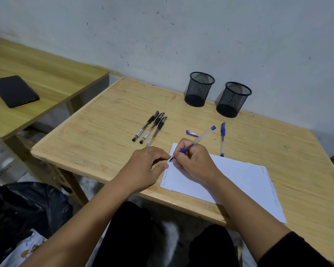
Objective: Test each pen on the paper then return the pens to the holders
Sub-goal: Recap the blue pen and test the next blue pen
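Note:
My right hand [196,160] grips an uncapped blue pen [201,136], its tip touching the left edge of the white paper [237,182]. A few small scribbles run along that edge. My left hand [146,166] rests flat on the table with its fingertips on the paper's left edge. The pen's blue cap [191,133] lies loose just beyond the paper. A second, capped blue pen [222,138] lies to the right of it. Three black pens [149,127] lie side by side further left. Two empty black mesh holders [200,89] [233,99] stand at the back near the wall.
The wooden table [104,132] stands against a grey wall. A second wooden table to the left carries a black phone [14,91]. A black bag [27,207] sits on the floor at the lower left, beside my knees.

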